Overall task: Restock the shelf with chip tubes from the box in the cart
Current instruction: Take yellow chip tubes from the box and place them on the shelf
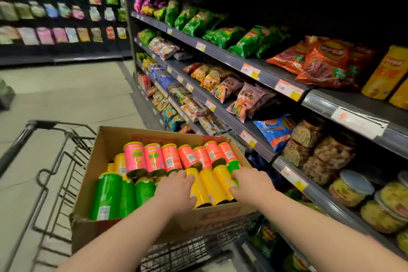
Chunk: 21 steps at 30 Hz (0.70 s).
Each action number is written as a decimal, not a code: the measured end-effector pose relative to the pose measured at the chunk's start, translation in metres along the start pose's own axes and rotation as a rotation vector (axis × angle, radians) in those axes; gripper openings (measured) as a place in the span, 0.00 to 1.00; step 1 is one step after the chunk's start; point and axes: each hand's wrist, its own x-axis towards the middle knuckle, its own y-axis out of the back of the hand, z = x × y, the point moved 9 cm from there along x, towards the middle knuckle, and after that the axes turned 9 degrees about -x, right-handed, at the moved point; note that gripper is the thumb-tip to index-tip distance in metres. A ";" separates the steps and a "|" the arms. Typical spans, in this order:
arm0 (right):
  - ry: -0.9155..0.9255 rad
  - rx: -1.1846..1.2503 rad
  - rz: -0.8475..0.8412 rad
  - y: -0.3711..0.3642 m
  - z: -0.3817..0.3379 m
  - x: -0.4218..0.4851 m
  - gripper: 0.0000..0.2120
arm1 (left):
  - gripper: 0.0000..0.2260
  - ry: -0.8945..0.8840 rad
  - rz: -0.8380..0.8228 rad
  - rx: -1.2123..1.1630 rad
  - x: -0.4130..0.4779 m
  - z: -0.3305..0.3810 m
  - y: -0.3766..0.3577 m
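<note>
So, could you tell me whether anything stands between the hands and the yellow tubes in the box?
Nothing visible does: the left hand and right hand both grip the yellow tubes in the open box.

A black wire cart (15, 147) stands on the pale tiled floor (66, 86). In it sits a brown cardboard box (110, 139). The box holds green chip tubes (107, 196), yellow chip tubes (212, 185), pink chip tubes (134, 159) and orange chip tubes (171, 157), all lying on their sides. Beside the cart, a dark metal shelf (225, 56) holds green snack bags (220, 35), red snack bags (326, 62) and clear round tubs (351, 187).
</note>
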 end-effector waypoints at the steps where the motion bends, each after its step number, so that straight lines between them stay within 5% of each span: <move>1: 0.008 0.009 -0.016 -0.002 -0.006 0.001 0.17 | 0.24 0.014 -0.001 -0.007 -0.003 -0.006 -0.003; 21: 0.195 0.093 -0.255 -0.070 -0.022 0.091 0.19 | 0.22 0.213 -0.153 -0.096 0.053 -0.043 -0.042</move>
